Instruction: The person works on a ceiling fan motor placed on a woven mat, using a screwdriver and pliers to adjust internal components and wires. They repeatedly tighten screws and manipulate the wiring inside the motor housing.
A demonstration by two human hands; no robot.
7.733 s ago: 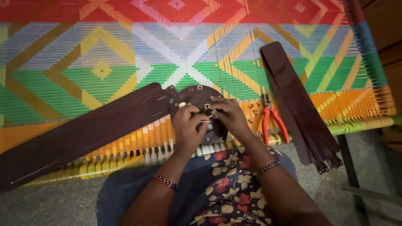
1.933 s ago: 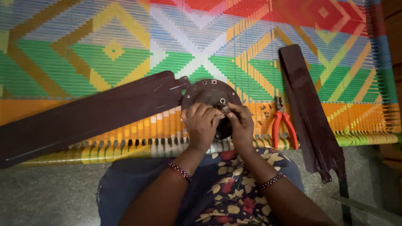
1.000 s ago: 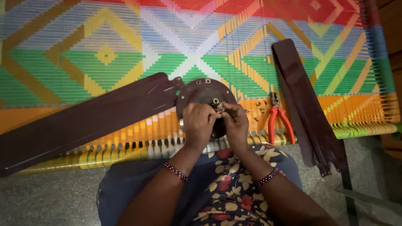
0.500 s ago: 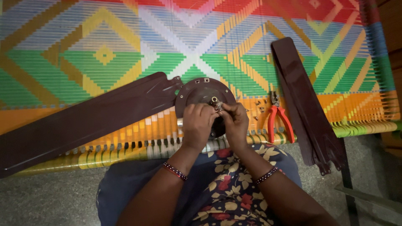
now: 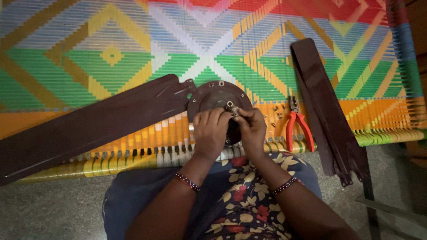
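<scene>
Brown fan motor hub [image 5: 218, 100] rests on the woven cot's [image 5: 133, 49] edge; your left hand [image 5: 211, 133] and right hand [image 5: 251, 131] pinch a small fitting [image 5: 234, 111] that could slip between the weave.

Take the round motor housing [image 5: 218, 95] as your landmark. To its left, the attached fan blade [image 5: 93, 124] blocks a long sweep across the woven cot [image 5: 111, 53]. To its right, loose screws [image 5: 276, 113] and red-handled pliers [image 5: 296, 124] lie near, with stacked blades [image 5: 329, 106] beyond them. Above the housing, the weave gives you open passage. Below it, both hands [image 5: 211, 131] [image 5: 251, 129] fill the approach.
</scene>
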